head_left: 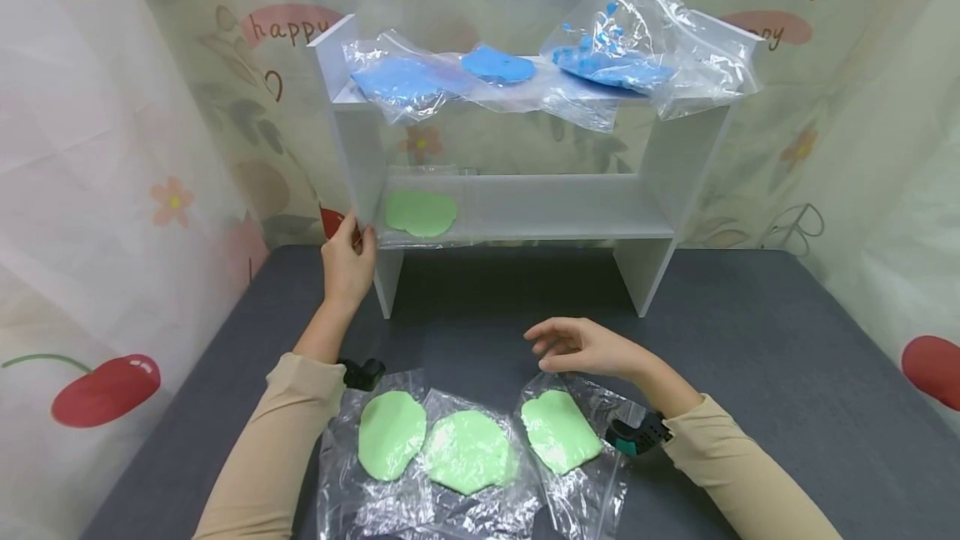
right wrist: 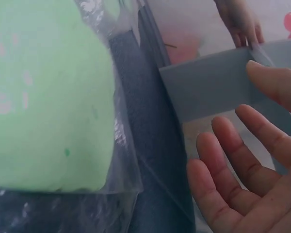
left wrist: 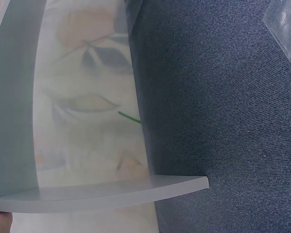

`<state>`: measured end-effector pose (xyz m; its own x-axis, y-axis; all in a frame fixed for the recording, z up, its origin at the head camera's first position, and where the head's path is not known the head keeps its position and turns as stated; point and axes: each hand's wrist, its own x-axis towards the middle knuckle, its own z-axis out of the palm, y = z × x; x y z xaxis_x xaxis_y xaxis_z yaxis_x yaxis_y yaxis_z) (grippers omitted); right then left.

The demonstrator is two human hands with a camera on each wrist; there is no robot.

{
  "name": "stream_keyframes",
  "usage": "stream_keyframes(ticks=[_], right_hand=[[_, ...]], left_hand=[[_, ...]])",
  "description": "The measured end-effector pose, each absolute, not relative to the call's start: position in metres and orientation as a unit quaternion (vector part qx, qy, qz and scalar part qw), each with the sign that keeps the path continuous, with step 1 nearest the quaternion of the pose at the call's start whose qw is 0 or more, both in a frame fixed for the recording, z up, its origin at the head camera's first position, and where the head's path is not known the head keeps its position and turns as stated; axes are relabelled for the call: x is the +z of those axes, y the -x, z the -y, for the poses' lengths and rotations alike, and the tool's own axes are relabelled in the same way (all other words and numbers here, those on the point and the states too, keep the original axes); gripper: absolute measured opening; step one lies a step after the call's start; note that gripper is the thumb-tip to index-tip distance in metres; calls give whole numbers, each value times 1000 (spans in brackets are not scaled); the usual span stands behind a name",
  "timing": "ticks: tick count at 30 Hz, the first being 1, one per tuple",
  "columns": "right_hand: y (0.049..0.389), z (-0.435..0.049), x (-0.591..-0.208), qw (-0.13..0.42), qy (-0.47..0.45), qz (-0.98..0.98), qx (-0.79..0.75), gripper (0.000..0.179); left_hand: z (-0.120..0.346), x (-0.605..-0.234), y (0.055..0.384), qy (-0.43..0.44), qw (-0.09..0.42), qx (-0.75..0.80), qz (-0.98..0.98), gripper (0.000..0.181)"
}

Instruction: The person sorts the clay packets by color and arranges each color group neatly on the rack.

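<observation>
My left hand (head_left: pixel 350 261) holds the left side panel of a white two-tier shelf (head_left: pixel 555 207) near its front edge; only a bit of that hand shows in the left wrist view. Close by, a clear bag with a flat green slime-like slab (head_left: pixel 421 213) lies at the left end of the lower tier. Over the table in front of the shelf, my right hand (head_left: pixel 585 347) hangs with relaxed fingers and holds nothing. Just below it lies a bagged green slab (head_left: pixel 561 432). Two more bagged slabs, a middle one (head_left: pixel 468 451) and a left one (head_left: pixel 392 435), lie beside it.
On the upper tier rest clear bags with a flat blue piece (head_left: pixel 401 80), another blue piece (head_left: pixel 498 65) and blue bits (head_left: pixel 611 61). The dark grey table (head_left: pixel 757 340) carries the shelf. Printed curtains (head_left: pixel 150 148) enclose the back and sides.
</observation>
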<state>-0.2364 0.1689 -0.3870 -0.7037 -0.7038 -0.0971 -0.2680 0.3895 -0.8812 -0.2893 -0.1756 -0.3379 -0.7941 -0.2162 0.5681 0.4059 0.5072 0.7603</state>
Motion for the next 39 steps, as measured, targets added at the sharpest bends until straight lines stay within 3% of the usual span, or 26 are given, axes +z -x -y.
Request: stream_keyframes(ticks=[25,39], right_hand=[[231,-187,-425,230,376,-828,-346,69],[232,-185,-425,233,395,-832,-313,63]], left_hand=[[175,-339,290,59,313,-496,808,37],[175,-338,289,59,317,-495,807,35]])
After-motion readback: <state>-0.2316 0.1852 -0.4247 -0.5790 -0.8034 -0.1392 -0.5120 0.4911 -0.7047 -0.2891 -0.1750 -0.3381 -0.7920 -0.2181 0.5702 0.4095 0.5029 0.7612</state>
